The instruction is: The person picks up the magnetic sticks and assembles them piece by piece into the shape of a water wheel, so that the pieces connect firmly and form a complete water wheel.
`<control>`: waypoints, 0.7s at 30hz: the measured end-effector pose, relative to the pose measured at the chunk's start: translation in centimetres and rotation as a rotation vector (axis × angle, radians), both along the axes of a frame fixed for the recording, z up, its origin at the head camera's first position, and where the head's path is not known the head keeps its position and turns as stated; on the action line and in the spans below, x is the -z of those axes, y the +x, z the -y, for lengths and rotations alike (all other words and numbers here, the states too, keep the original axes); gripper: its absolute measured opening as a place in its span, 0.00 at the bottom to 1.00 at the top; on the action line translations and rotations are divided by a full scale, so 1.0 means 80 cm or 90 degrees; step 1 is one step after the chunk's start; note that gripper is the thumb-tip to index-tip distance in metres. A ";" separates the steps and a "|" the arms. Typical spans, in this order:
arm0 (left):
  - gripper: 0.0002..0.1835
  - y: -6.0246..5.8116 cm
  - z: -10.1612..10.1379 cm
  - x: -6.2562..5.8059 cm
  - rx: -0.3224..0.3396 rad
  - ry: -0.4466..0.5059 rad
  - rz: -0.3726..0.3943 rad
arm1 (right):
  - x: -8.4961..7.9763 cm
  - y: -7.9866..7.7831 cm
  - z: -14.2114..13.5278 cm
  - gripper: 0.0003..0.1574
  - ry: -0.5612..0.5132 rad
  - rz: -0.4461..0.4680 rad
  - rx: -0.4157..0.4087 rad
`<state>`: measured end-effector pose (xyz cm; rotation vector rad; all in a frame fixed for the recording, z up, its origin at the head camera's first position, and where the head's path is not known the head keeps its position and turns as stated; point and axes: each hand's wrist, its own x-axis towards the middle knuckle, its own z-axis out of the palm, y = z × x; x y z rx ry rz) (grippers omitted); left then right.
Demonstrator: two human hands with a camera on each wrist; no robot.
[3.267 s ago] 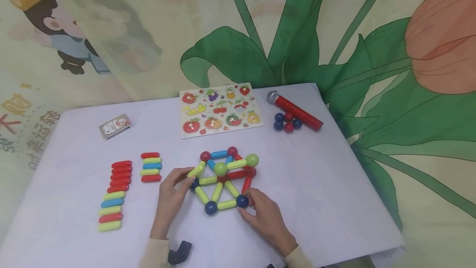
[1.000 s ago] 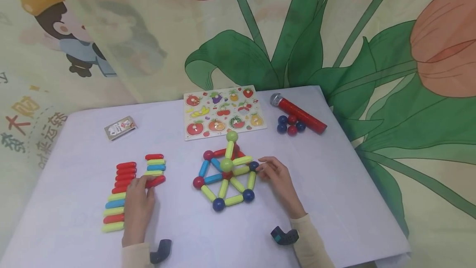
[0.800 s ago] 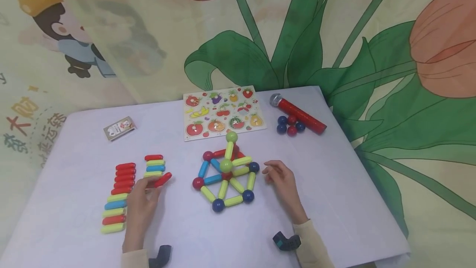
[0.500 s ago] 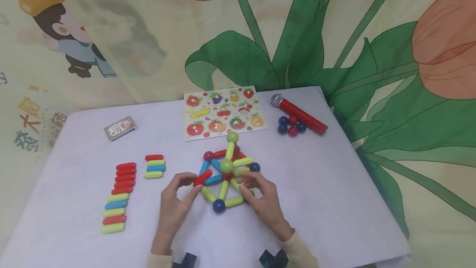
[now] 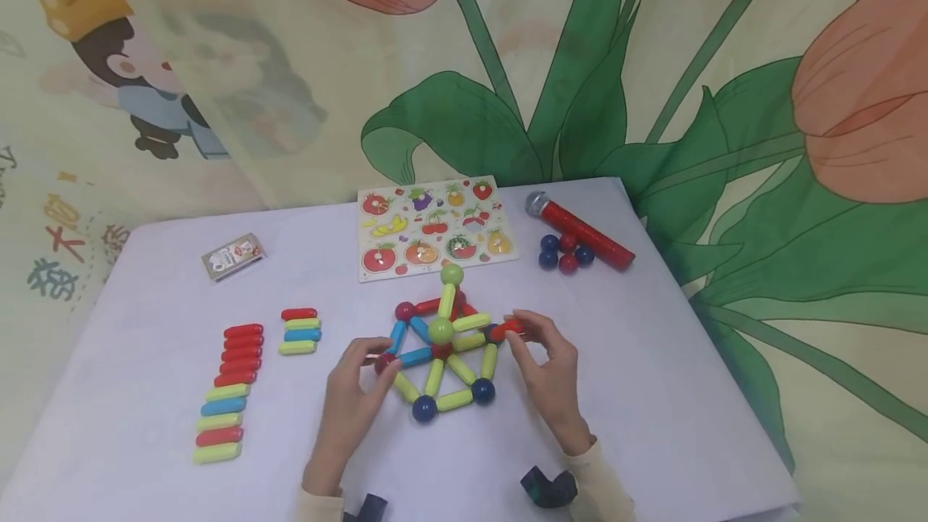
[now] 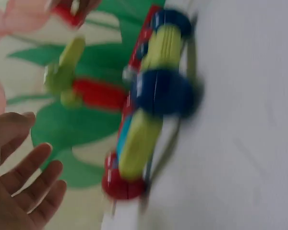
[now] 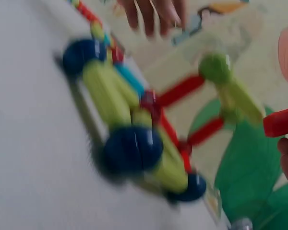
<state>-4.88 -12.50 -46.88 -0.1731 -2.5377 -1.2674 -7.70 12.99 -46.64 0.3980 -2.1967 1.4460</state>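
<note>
A magnetic stick-and-ball model stands on the table, its hexagonal base made of yellow-green, blue and red rods joined by dark blue balls (image 5: 482, 391) and red balls. Red uprights (image 7: 182, 91) carry two green balls (image 5: 441, 330), with yellow-green rods running from them. My right hand (image 5: 554, 369) pinches a red magnetic rod (image 7: 280, 122) beside the model's right side, near the right-hand blue ball and the free end of an upper yellow-green rod (image 5: 473, 321). My left hand (image 5: 346, 397) hovers at the left red ball, its fingers (image 6: 38, 167) spread and holding nothing.
Left of the model lie two columns of loose rods (image 5: 242, 365) in red, yellow-green and blue. Behind are a fruit puzzle board (image 5: 406, 264), a small card box (image 5: 234, 256), a red toy microphone (image 5: 587, 234) and several loose balls (image 5: 569, 264). A patterned cloth backs the table.
The model was turned earlier. My left hand took a red rod from the shorter column and brought it over; now my right hand has that rod and has moved to the model's right side.
</note>
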 end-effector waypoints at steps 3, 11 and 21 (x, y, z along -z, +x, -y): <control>0.22 -0.004 0.038 0.004 -0.075 -0.073 0.064 | 0.011 -0.017 -0.016 0.24 0.069 0.059 0.031; 0.29 -0.007 0.108 0.010 -0.134 -0.229 0.192 | 0.038 -0.035 -0.016 0.28 0.153 0.131 -0.010; 0.28 -0.008 0.124 0.025 -0.182 -0.269 0.189 | 0.044 -0.037 -0.013 0.26 0.160 0.219 -0.029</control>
